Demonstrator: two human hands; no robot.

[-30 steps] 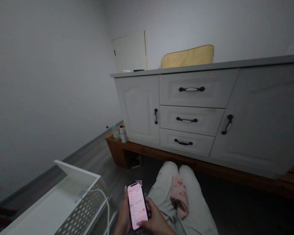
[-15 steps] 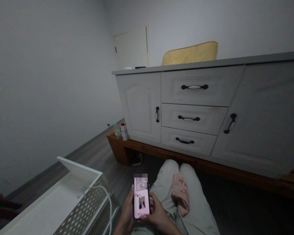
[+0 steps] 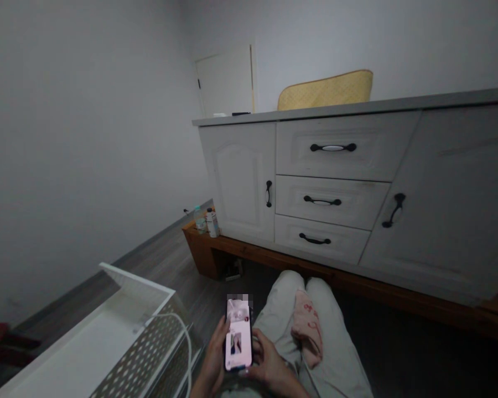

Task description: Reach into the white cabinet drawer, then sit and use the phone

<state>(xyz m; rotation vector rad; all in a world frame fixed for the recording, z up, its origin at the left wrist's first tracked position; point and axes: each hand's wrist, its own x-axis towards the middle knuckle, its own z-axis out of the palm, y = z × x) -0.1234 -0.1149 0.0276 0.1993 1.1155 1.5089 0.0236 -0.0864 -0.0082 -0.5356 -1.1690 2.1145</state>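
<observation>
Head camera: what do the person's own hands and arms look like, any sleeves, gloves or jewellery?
Both hands are bare, no gloves. The left hand shows slim fingers with longish nails and a bare wrist with no sleeve, watch or bracelet in view. The right hand is likewise uncovered; no ring can be made out in the dim light. The forearms are cut off by the bottom edge, so sleeves higher up cannot be told.

Wood floor (image 3: 170,260) bears a white perforated bin (image 3: 108,342) and wooden platform (image 3: 249,257) carrying white cabinet (image 3: 340,188), two bottles (image 3: 205,221).

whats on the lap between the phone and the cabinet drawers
In the head view, a pink cloth lies on the lap, between the phone and the drawers.
</observation>
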